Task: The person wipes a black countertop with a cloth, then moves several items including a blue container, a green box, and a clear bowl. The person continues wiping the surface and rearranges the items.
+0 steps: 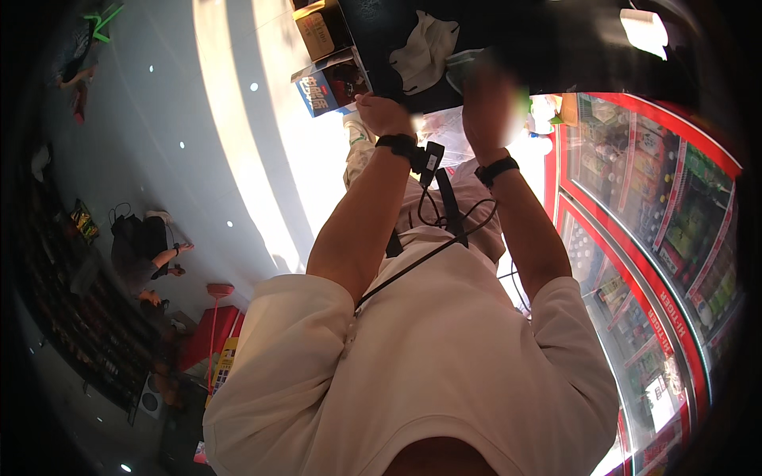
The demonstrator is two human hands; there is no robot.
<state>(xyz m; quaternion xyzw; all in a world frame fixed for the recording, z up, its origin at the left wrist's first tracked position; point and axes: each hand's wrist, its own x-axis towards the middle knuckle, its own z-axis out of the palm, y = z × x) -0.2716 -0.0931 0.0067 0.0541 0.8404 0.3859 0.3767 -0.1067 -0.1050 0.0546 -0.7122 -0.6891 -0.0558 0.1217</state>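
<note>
My left hand (386,117) is by the near edge of a black surface (381,65), its fingers curled and pointing left. Just beyond its fingertips stands an open blue-and-white printed carton (324,89) with dark contents. My right hand (491,110) is over the same edge, blurred and partly washed out by light. Close to its fingers lies a pale item with a green edge (461,64); whether they touch is unclear. A crumpled whitish cloth-like piece (424,50) rests on the surface between and beyond my hands. Both wrists carry black straps, the left with a small black device (431,163).
Red-framed glass-door drink coolers (640,238) line the right side. A brown carton (318,33) stands behind the blue one. On the left, a person in dark clothes (140,244) is beside dark stocked shelves (65,285). A black cable (411,268) crosses my shirt.
</note>
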